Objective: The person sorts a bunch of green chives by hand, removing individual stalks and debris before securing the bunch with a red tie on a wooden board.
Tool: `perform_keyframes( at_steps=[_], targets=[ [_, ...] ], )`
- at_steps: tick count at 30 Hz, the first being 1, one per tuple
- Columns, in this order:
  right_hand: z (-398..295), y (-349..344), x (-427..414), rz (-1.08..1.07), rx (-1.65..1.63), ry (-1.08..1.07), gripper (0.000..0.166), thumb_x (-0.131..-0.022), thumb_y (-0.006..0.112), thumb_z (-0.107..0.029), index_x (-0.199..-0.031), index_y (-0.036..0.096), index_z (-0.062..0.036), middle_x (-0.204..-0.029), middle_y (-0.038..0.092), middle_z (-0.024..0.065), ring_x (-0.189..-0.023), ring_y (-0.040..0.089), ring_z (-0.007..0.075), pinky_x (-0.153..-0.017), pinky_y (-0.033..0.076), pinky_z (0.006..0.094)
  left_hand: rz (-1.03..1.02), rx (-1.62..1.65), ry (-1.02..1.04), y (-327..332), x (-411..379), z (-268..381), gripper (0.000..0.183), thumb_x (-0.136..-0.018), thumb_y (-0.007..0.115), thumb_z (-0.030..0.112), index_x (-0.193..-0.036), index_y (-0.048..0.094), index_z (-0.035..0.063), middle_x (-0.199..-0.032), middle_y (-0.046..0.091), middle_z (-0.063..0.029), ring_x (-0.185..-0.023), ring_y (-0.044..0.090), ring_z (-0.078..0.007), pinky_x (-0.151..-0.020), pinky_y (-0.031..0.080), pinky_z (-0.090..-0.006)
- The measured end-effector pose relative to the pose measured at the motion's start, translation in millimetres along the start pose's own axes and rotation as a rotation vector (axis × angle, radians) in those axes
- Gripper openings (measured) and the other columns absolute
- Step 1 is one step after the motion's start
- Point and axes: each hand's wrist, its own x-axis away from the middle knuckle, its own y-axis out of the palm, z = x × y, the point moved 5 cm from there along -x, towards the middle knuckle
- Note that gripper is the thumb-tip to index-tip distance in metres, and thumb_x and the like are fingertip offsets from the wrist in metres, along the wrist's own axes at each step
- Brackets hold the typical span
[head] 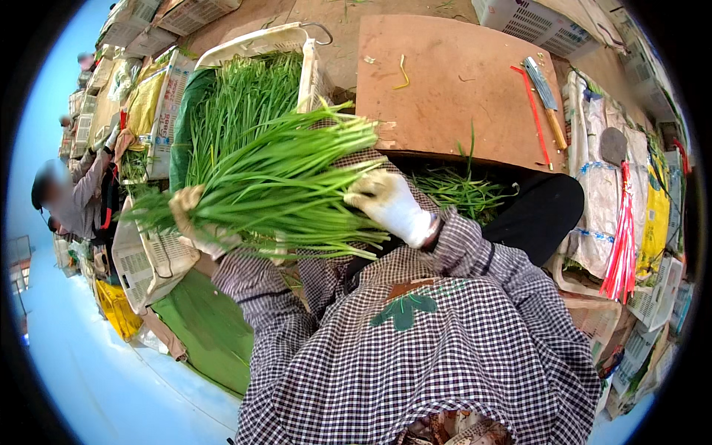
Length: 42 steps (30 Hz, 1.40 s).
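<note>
My left hand (pixel 187 207), in a soiled pale glove, grips a large bunch of long green chives (pixel 278 192) near its leafy end. The bunch lies across above my lap, its pale stem ends pointing right; the leaf tips are blurred. At the stem ends is my right hand (pixel 389 203), in a white glove with stained fingers. Its fingers are curled against the stems, and whether they pinch any is not clear. Just beyond the bunch stands a cream plastic crate (pixel 307 78) packed with more chives (pixel 250 100), a green cloth (pixel 191 119) along its left side.
A brown board (pixel 445 83) ahead holds a wooden-handled knife (pixel 542 94) and a red strip (pixel 535 114). Loose green leaves (pixel 461 189) lie below its edge. Red and white ties (pixel 622 233) hang over a covered crate (pixel 595 189) at right. Another person (pixel 83 189) works at far left.
</note>
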Motion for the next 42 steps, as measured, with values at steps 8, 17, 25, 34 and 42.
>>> perform_keyframes(
  at_steps=[8, 17, 25, 34, 42],
  targets=[
    [19.7, -44.9, 39.5, 0.341, -0.817, 0.51, 0.005, -0.082, 0.066, -0.005, -0.083, 0.07, -0.0004, -0.08, 0.067, 0.0038, -0.075, 0.058, 0.0104, -0.074, 0.049, 0.0253, -0.122, 0.122, -0.065, -4.3, 12.3, 32.0, 0.016, -0.102, 0.042, 0.019, -0.096, 0.047, 0.0055, -0.076, 0.047, -0.0022, -0.076, 0.052, -0.016, -0.092, 0.042, -0.0364],
    [9.6, -29.6, -36.2, -0.179, 0.509, 0.236, 0.049, -0.083, 0.061, -0.05, -0.067, 0.067, -0.0037, -0.071, 0.065, 0.0149, -0.074, 0.064, 0.0325, -0.069, 0.05, 0.0417, -0.202, 0.254, -0.115, -17.8, 16.1, 17.7, 0.013, -0.1, 0.049, 0.019, -0.095, 0.049, 0.0063, -0.076, 0.048, -0.0018, -0.076, 0.052, -0.0156, -0.092, 0.042, -0.0356],
    [23.5, -50.9, -14.7, -0.032, -0.936, 0.409, 0.018, -0.089, 0.062, -0.019, -0.083, 0.066, -0.0026, -0.081, 0.065, 0.0018, -0.073, 0.057, 0.0092, -0.072, 0.046, 0.025, 0.025, -0.116, -0.157, 8.2, 19.9, 16.6, 0.01, -0.099, 0.048, 0.017, -0.096, 0.048, 0.0078, -0.088, 0.05, -0.0028, -0.09, 0.051, -0.0198, -0.1, 0.039, -0.039],
    [66.7, -153.4, 54.4, -0.015, -0.195, 0.375, 0.02, -0.087, 0.063, -0.016, -0.079, 0.068, 0.0018, -0.073, 0.063, 0.0045, -0.076, 0.058, 0.0123, -0.072, 0.047, 0.0276, 0.116, -0.032, -0.1, -50.6, 29.1, 18.8, 0.011, -0.098, 0.049, 0.013, -0.103, 0.053, 0.0037, -0.081, 0.052, -0.0026, -0.081, 0.054, -0.0171, -0.095, 0.042, -0.0386],
    [105.3, -104.9, 60.4, -0.155, 0.328, 0.628, 0.03, -0.086, 0.064, -0.033, -0.089, 0.069, -0.0038, -0.088, 0.067, 0.0145, -0.077, 0.066, 0.0284, -0.068, 0.052, 0.0389, 0.21, 0.049, -0.161, -74.0, 30.1, 19.6, 0.011, -0.097, 0.051, 0.017, -0.1, 0.05, 0.0059, -0.076, 0.045, 0.0, -0.073, 0.049, -0.0166, -0.088, 0.041, -0.0367]
  ],
)
